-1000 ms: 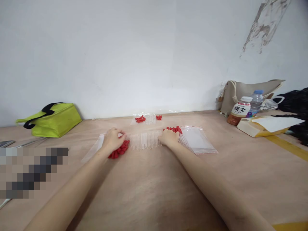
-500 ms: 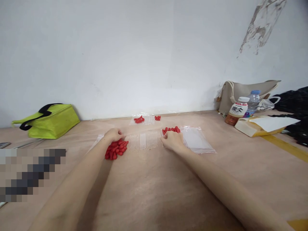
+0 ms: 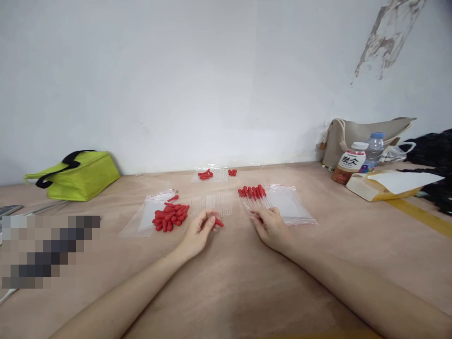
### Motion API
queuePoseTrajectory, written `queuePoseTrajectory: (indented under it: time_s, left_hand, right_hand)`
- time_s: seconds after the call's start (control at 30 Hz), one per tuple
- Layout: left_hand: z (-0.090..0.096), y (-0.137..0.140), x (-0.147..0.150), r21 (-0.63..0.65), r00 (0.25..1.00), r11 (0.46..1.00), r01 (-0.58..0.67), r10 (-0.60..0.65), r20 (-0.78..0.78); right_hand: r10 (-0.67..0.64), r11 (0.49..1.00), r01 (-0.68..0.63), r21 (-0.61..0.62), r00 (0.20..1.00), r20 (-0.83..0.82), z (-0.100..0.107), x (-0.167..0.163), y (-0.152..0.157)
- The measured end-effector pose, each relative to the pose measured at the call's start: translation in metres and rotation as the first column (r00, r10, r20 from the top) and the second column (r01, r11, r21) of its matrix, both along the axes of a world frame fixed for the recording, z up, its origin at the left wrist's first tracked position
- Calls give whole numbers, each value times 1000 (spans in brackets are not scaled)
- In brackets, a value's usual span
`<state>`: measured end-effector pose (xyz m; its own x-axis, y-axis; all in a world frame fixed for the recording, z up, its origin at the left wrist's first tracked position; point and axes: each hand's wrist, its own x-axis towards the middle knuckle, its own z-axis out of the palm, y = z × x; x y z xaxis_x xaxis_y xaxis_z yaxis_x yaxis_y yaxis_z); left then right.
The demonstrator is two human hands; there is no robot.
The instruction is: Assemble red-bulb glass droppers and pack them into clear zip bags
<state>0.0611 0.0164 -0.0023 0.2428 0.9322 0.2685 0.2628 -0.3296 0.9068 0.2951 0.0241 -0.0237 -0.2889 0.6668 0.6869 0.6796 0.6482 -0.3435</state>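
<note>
Pinching one red bulb (image 3: 219, 222) between its fingers, the left hand (image 3: 198, 234) was low over the desk (image 3: 219, 287), just in front of a row of clear tubes (image 3: 223, 204); the bulb stuck out to the right of the fingertips. The right hand (image 3: 274, 230) was beside the lower ends of the red-capped tubes (image 3: 252, 192), its fingers bent; whether they were clamped on a clear tube could not be told. A heap of red bulbs (image 3: 170, 217) lay left of the row, partly against a plastic bag (image 3: 143, 215), and another bag (image 3: 293, 209) lay right of the capped tubes.
</note>
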Motion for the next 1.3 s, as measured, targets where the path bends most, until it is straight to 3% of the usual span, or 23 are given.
queuePoseTrajectory:
  time_s: [0.13, 0.33, 0.47, 0.83, 1.1, 1.3]
  left_hand:
    - [-7, -7, 6, -113, 999, 993, 29, -26, 31]
    - [-13, -7, 5, -93, 997, 994, 54, -48, 60]
    - [-14, -9, 4, -64, 997, 996, 58, -54, 56]
    - [-5, -12, 4, 187, 967, 975, 124, -76, -241]
    - [-6, -17, 4, 102, 950, 979, 175, -141, -280]
    - [-5, -19, 7, 94, 943, 977, 190, -156, -293]
  right_hand:
    - [65, 998, -65, -3, 998, 15, 1, -5, -7]
    - [177, 984, -177, -12, 980, 90, 8, -12, -20]
    - [181, 983, -180, -22, 976, 122, 9, -14, -21]
    - [195, 981, -194, -25, 969, 154, 7, -15, -19]
    - [251, 968, -241, -73, 944, 212, 10, -11, -17]
    - [213, 977, -212, -29, 944, 253, 8, -12, -13]
